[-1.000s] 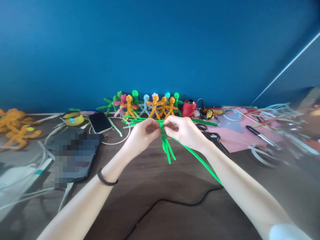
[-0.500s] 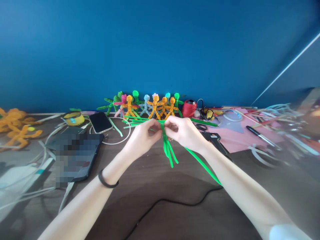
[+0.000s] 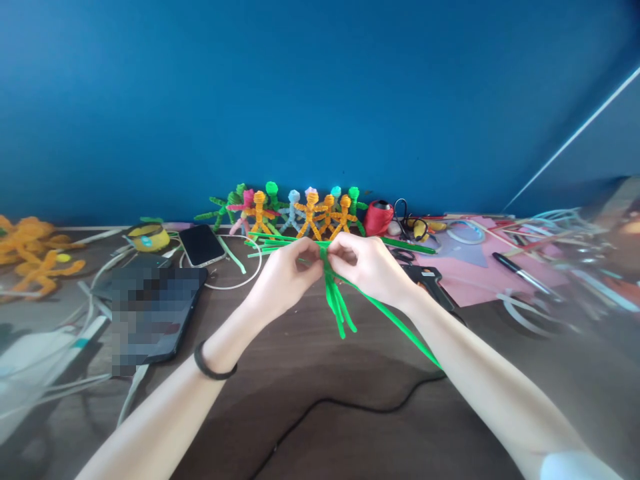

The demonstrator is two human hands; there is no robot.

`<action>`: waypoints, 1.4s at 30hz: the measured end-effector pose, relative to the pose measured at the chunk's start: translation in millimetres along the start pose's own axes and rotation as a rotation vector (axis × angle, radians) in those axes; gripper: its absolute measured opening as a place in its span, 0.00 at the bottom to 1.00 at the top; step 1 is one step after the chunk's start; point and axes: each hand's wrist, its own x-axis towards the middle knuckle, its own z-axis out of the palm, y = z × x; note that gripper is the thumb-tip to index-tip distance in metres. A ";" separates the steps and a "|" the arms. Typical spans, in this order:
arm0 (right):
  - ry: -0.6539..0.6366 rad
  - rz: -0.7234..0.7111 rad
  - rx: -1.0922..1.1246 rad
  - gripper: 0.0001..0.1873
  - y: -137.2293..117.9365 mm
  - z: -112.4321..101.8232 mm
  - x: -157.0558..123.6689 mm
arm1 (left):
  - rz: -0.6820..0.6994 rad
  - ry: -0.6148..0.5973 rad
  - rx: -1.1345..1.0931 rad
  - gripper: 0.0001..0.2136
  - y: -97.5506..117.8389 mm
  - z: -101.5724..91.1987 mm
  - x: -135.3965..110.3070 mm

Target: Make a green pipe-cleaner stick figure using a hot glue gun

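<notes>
Both our left hand [image 3: 284, 275] and right hand [image 3: 373, 268] pinch green pipe cleaners [image 3: 333, 297], likely against splaying (dolls [image 3: 313, 208] line the back edge of our table [image 3: 285, 360]).

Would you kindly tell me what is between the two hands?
The head view shows bunched green pipe cleaners there, pinched by the left hand and right hand.

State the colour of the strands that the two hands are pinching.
The strands are bright green, shown best in the head view.
</notes>
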 end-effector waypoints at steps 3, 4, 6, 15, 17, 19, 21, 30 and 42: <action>-0.007 -0.012 -0.032 0.04 -0.9 1.2 -0.4 | -0.031 0.020 0.024 0.02 -0.2 2.1 0.1; -0.018 -0.012 -0.038 0.04 -1.3 1.8 -0.6 | -0.041 0.027 0.040 0.02 -0.1 2.8 0.1; -0.033 -0.013 -0.039 0.04 -2.0 3.4 -1.1 | -0.053 0.046 0.084 0.02 0.4 3.6 0.0; 0.004 -0.033 -0.093 0.05 -1.4 8.1 -2.1 | 0.022 0.067 0.294 0.05 3.3 2.7 0.5; -0.003 -0.034 -0.091 0.06 -1.7 7.3 -2.1 | 0.034 0.075 0.315 0.05 3.5 3.1 0.5; -0.014 -0.035 -0.083 0.06 -2.4 5.9 -1.9 | 0.031 0.066 0.298 0.05 3.8 3.2 0.0; -0.027 -0.034 -0.076 0.05 -3.1 4.4 -1.7 | 0.023 0.046 0.258 0.04 4.3 3.0 -0.7; -0.057 0.008 0.039 0.02 -0.3 -2.1 -0.7 | -0.006 -0.030 0.043 0.02 -0.2 -6.5 0.8; -0.077 0.003 0.063 0.02 0.6 -2.6 -0.2 | -0.012 -0.022 0.061 0.03 2.7 -7.6 0.7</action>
